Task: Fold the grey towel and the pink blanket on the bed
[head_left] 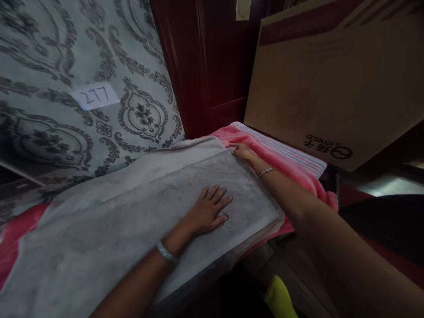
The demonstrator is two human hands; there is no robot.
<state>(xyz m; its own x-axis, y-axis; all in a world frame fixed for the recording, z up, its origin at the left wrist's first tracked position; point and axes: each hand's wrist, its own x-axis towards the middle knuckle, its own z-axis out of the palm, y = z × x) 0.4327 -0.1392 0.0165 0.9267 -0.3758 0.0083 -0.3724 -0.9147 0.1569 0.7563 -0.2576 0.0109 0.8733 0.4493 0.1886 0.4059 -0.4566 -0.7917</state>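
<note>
A grey plush blanket (132, 207) lies spread over a long, low surface, with its far part folded in a lighter layer. My left hand (212, 210) presses flat on it, fingers spread, close to a small dark mark. At the far right corner, my right hand (241, 151) has its fingers bent around the grey blanket's edge, partly hidden. Beneath and beyond the grey cloth is a pink blanket (265, 148), which also shows at the left end. A striped folded cloth (291, 152) rests on the pink one at the right.
A large cardboard box (331, 84) leans behind at the right, before a dark red door (212, 57). Patterned wallpaper (142, 110) bears a paper with the number 277 (96, 96). Something yellow-green (280, 298) pokes in at the bottom. A dark rounded object (387, 221) stands at right.
</note>
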